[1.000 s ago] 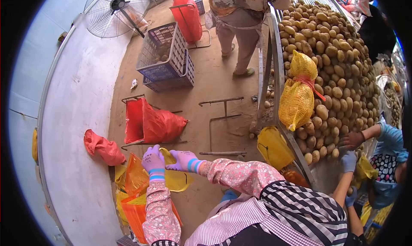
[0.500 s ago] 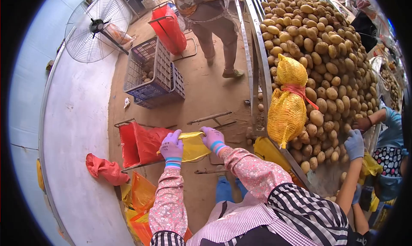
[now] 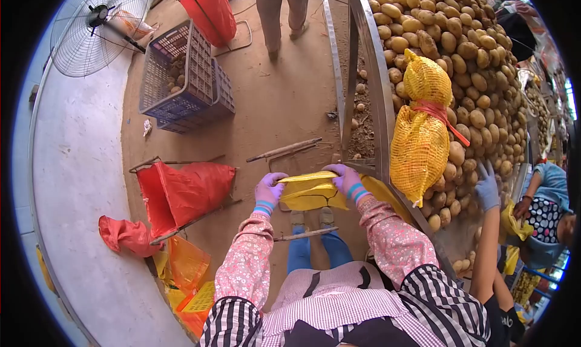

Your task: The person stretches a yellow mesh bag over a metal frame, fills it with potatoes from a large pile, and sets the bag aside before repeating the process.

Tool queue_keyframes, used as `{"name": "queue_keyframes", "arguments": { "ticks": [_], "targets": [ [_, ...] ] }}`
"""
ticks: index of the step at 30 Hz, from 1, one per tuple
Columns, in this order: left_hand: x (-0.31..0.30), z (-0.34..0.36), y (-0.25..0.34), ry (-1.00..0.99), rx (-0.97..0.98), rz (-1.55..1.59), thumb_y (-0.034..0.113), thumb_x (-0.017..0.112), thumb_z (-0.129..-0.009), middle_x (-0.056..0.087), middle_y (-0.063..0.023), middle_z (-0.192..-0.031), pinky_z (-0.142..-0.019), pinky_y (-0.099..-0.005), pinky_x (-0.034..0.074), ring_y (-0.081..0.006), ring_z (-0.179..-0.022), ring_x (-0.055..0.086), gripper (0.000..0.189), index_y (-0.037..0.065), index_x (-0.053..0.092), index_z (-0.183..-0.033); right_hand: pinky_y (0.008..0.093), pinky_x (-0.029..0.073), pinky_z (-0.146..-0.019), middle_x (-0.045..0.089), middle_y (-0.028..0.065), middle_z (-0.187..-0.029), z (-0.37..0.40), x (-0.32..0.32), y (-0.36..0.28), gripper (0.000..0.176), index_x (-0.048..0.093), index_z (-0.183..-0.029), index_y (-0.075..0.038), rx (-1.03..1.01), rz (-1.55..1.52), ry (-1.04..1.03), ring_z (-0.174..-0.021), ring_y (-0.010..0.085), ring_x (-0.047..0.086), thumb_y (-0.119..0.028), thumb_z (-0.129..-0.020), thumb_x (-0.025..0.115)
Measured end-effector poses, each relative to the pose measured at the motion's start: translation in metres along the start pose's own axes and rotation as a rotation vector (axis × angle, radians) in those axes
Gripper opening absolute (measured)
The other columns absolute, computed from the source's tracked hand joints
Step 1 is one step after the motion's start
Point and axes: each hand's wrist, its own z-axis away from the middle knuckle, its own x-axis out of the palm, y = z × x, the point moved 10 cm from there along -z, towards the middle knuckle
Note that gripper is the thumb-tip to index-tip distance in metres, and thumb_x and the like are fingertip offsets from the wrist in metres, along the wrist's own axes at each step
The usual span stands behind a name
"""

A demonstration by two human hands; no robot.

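Note:
A yellow mesh bag [image 3: 310, 196] is stretched between my two purple-gloved hands. My left hand [image 3: 270, 189] grips one end of its top edge, and my right hand [image 3: 345, 179] is closed on the other end. The bag hangs flat over a low metal frame [image 3: 284, 150] on the floor, above my shoes. To the right, a filled yellow mesh sack [image 3: 422, 129], tied with a red ribbon, lies on the heap of potatoes [image 3: 472, 99].
Left of me, a red bag [image 3: 187, 193] sits in a metal stand, near orange and yellow bags [image 3: 187, 265]. Stacked plastic crates [image 3: 184, 81] hold potatoes. A steel table rail [image 3: 374, 75] runs along my right. Co-workers' gloved hand [image 3: 488, 189] and blue sleeve [image 3: 552, 176] are beside the heap.
Both hands have carried the yellow bag rightward, away from the red bag and over the metal frame. The view has turned left-to-right, and the person ahead has stepped farther off.

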Motion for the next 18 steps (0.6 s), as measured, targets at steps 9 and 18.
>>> {"name": "queue_keyframes", "arguments": {
  "ticks": [9, 18],
  "targets": [
    [-0.024, -0.014, -0.043, 0.076, -0.082, 0.336, 0.007, 0.067, -0.095, 0.071, -0.0035, -0.100, -0.087, -0.0275, 0.053, -0.0134, -0.093, 0.067, 0.015, 0.002, 0.073, -0.109, 0.0348, 0.052, -0.099, 0.073, 0.0140, -0.117, -0.033, -0.006, 0.000, 0.041, 0.069, -0.123, -0.008, 0.037, -0.245, 0.124, -0.110, 0.0262, 0.069, 0.003, -0.085, 0.062],
    [-0.054, -0.020, -0.049, 0.514, -0.030, 0.158, 0.010, 0.070, -0.094, 0.072, -0.0075, -0.101, -0.087, -0.0286, 0.053, -0.0140, -0.092, 0.067, 0.020, -0.001, 0.072, -0.111, 0.0305, 0.049, -0.102, 0.071, 0.0136, -0.121, -0.032, -0.021, -0.032, 0.043, 0.063, -0.132, -0.003, 0.164, -0.137, 0.310, -0.113, 0.0201, 0.066, 0.004, -0.090, 0.059]
  ]
}}
